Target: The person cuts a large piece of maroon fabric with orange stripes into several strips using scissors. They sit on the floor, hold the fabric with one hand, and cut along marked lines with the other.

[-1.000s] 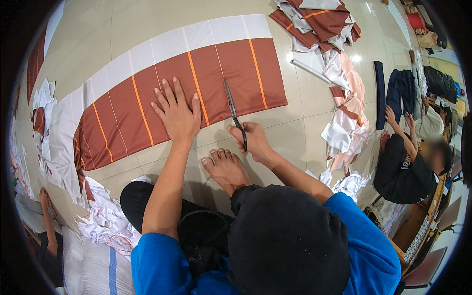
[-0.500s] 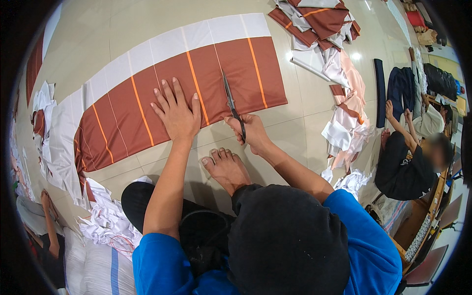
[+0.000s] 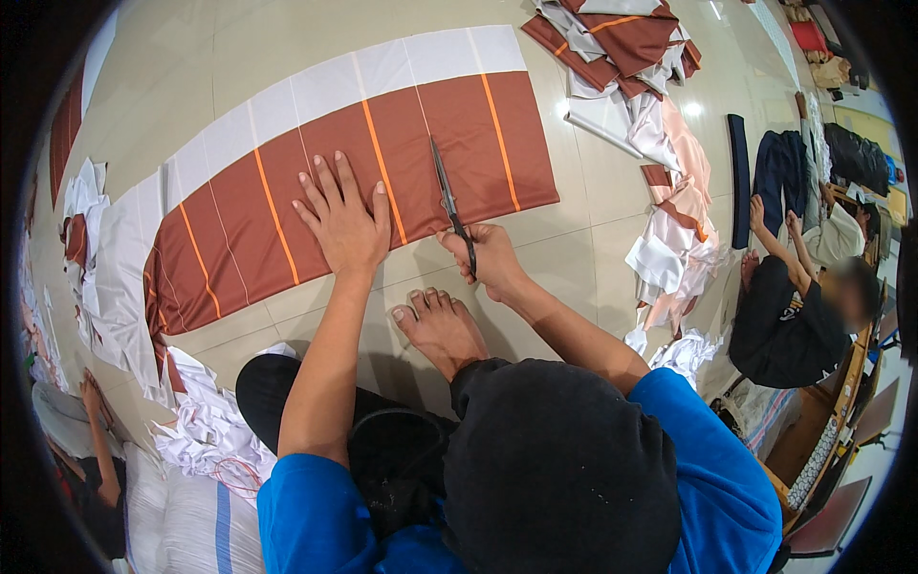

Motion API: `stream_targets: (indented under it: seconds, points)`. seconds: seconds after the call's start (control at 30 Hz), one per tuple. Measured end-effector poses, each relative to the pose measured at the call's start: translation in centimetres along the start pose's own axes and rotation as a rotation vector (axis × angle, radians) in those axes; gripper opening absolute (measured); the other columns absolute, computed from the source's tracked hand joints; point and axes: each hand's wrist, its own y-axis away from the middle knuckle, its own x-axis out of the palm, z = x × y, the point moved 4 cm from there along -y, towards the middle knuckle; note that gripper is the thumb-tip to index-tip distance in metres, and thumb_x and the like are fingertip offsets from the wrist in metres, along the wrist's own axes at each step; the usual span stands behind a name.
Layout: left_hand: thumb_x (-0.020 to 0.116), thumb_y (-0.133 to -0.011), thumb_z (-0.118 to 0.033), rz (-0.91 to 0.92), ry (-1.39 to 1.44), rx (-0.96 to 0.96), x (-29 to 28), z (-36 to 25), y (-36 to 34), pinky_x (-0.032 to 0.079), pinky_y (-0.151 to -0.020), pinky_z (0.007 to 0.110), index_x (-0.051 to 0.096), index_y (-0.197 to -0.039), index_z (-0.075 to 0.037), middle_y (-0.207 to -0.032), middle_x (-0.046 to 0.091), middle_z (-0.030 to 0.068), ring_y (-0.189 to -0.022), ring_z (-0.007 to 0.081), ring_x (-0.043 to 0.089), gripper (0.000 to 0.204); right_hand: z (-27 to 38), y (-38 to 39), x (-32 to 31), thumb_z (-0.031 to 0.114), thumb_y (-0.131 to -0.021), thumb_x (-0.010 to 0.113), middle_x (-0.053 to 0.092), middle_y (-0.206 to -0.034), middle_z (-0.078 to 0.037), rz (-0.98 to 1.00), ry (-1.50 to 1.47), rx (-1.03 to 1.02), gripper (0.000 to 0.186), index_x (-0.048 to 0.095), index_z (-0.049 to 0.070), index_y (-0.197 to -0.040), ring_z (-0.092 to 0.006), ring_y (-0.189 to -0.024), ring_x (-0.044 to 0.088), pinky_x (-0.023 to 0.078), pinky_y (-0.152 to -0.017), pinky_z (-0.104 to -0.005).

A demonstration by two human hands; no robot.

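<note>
A long piece of brown fabric (image 3: 449,143) with orange stripes, thin white lines and a white border lies spread on the tiled floor. Pressed flat on it, fingers spread, is my left hand (image 3: 349,225). My right hand (image 3: 486,260) grips the dark handles of a pair of scissors (image 3: 446,187) at the fabric's near edge. The blades point away from me along a thin white line, and look nearly closed. My right fingers partly hide the handles.
Brown and white fabric (image 3: 626,43) is heaped at the far right, with pale scraps (image 3: 674,239) trailing nearer. White scraps (image 3: 206,421) lie at the near left beside a white sack (image 3: 191,517). One person (image 3: 794,316) sits on the right, another (image 3: 96,469) on the left.
</note>
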Motion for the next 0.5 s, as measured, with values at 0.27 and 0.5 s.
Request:
stream_targets:
  seconds: [0.27,0.5]
  points:
    - [0.044,-0.115,-0.057,0.004,0.004,-0.002,0.1,0.1,0.0,0.007,-0.136,0.072,0.024,-0.182,-0.012,-0.188,0.018,0.0201,-0.172,0.0492,0.012,0.083,2.5,0.0,0.3,0.038,-0.096,0.089,0.058,-0.065,0.001,0.007,0.048,-0.01,0.04,0.064,0.01,-0.08,-0.0093,-0.051,0.054,0.041,-0.046,-0.0274]
    - [0.044,-0.115,-0.057,0.0,-0.016,-0.002,0.2,0.2,0.0,0.008,-0.136,0.072,0.024,-0.182,-0.012,-0.188,0.018,0.02,-0.172,0.049,0.013,0.083,2.5,-0.7,0.4,0.038,-0.095,0.089,0.058,-0.066,0.0,0.003,0.052,0.003,0.041,0.063,0.01,-0.08,-0.0086,-0.051,0.054,0.042,-0.045,-0.0273]
